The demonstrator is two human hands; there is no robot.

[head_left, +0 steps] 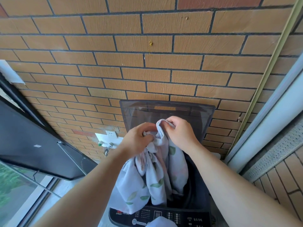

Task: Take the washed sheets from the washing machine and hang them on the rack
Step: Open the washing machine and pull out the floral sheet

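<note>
A pale sheet (152,177) printed with green leaves hangs bunched out of the top-loading washing machine (193,190). My left hand (137,138) grips a gathered fold of the sheet. My right hand (180,131) pinches its upper edge just to the right, both hands held above the drum. The machine's dark see-through lid (167,112) stands raised against the brick wall. The lower end of the sheet drapes over the black control panel (164,217). No rack is in view.
A brick wall (147,63) rises straight ahead. A wall socket (111,134) and a water tap (106,145) sit left of the machine. A dark open window pane (32,145) juts in at left. A sliding door frame (270,112) runs along the right.
</note>
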